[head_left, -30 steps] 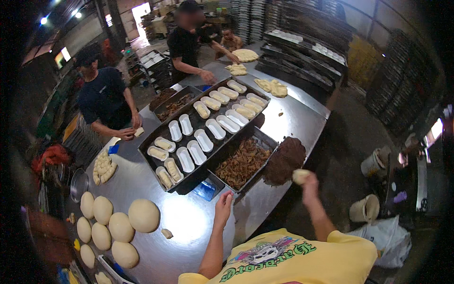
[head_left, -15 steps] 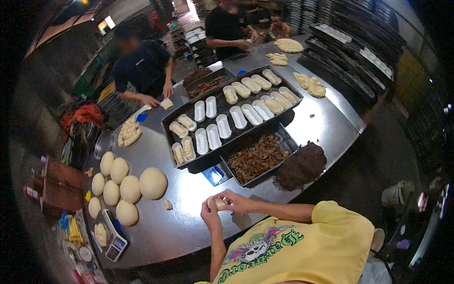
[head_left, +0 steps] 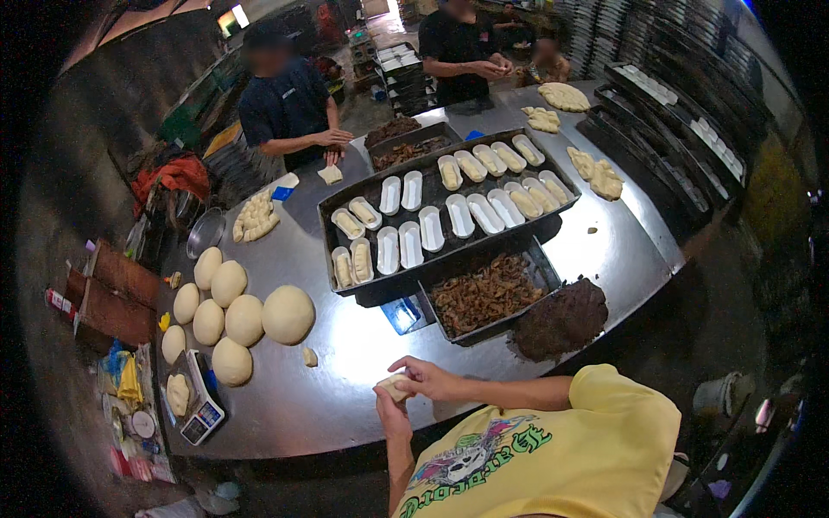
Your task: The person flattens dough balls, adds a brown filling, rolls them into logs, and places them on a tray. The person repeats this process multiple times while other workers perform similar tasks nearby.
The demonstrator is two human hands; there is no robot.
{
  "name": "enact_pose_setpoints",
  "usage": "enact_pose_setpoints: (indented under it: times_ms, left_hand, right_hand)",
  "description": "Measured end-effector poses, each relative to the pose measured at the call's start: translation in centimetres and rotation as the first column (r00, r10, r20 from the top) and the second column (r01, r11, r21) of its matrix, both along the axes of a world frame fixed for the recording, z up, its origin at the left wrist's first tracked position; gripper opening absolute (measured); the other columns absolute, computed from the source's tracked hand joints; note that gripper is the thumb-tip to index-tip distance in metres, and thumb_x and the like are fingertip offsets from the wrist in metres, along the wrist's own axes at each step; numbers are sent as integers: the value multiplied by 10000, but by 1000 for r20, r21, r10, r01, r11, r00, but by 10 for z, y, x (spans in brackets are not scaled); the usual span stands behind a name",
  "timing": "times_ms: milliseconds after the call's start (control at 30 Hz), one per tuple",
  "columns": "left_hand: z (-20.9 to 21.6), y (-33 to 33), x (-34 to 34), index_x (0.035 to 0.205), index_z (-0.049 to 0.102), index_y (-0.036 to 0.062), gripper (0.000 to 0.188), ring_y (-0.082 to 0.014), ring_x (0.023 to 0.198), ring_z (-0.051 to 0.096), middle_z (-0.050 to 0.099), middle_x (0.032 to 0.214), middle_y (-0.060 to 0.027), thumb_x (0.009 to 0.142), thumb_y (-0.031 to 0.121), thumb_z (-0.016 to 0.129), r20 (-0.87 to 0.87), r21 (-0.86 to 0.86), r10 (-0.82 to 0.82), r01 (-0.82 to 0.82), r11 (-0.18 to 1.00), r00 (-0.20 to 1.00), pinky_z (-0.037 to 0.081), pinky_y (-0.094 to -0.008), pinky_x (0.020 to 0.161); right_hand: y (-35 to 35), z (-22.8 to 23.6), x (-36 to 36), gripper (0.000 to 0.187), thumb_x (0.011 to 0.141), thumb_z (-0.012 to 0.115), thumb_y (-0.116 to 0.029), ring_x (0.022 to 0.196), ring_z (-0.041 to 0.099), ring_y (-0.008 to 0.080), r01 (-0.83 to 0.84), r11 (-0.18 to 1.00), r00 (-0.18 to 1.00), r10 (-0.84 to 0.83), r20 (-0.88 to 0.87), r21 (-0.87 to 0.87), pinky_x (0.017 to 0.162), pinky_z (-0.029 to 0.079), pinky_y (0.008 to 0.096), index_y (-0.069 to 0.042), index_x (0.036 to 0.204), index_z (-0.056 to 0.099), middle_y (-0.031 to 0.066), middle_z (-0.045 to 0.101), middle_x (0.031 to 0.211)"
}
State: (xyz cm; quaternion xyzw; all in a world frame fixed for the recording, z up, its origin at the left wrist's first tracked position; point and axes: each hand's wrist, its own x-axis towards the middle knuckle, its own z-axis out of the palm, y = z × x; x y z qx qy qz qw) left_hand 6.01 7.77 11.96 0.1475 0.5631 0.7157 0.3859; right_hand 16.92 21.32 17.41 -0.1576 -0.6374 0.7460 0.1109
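- Steel makes up the long table (head_left: 345, 380), its bare top shining under the lights
- At about 6 o'clock both hands meet over the table's near edge: the left hand (head_left: 393, 414) is cupped from below around a small pale dough piece (head_left: 397, 386), thumb and fingers curled against it
- From 3 o'clock of that piece the right hand (head_left: 429, 377) comes in, fingers bent over its top and pinching it, so the dough sits pressed between the two hands
- Just off at 10 o'clock from the hands a tiny dough scrap (head_left: 310, 356) lies alone on the steel
- Further out toward 9 o'clock a cluster of big round dough balls (head_left: 287, 314) sits close together, several touching
- A small digital scale (head_left: 202, 401) stands at the table's left edge, just beside the nearest ball
- At 12 o'clock from the hands a large dark baking tray (head_left: 553, 226) holds rows of white oblong moulds (head_left: 411, 244), some filled with dough
- An open dark pan of shredded brown filling (head_left: 484, 293) sits at about 1 o'clock, tucked under the big tray's near edge
- Beside it, toward 2 o'clock, a heap of dark paste (head_left: 561, 318) rests straight on the table
- Far across, two other people in dark shirts (head_left: 289, 104) work dough at the table's far side, their hands well apart from these
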Motion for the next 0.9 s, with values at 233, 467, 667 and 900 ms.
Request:
enact_pose_setpoints:
  times_ms: [233, 467, 667, 900]
  left_hand:
    - [64, 28, -16, 905, 564, -13, 440, -177, 737, 511, 546, 772, -69, 1062, 395, 516, -521, -136, 124, -226, 965, 844, 459, -358, 674]
    - [73, -7, -83, 1561, 350, 201, 874, -229, 1008, 650, 653, 1188, -123, 951, 813, 219, 313, 249, -17, -65, 966, 950, 521, -395, 889]
    - [14, -75, -143, 1304, 576, 67, 419, -154, 965, 602, 658, 1143, -95, 1080, 393, 437, 86, -218, 475, -448, 867, 876, 482, -307, 850]
    - [3, -89, -169, 1269, 597, 43, 358, -118, 898, 587, 665, 1040, -62, 1095, 315, 440, 10, -308, 402, -380, 872, 915, 476, -266, 800]
  right_hand:
    - [-12, -19, -20, 298, 999, 672, -286, 973, 561, 106, 106, 980, 985, -127, 117, 170, 887, 477, 301, -56, 1181, 619, 10, 599, 1021]
    - [12, 117, -67, 233, 915, 756, -145, 949, 595, 94, 213, 977, 977, -213, -3, -17, 866, 503, 278, -86, 1095, 619, -3, 643, 1026]
    - [6, 208, -126, 374, 852, 782, -6, 972, 576, 152, 756, 415, 643, -330, -691, 506, 888, 492, 317, -62, 1134, 542, 63, 591, 996]
    - [-45, -127, -89, 221, 838, 714, -201, 931, 640, 413, -470, 472, 838, -27, 545, 746, 765, 505, 534, -38, 987, 709, 228, 661, 977]
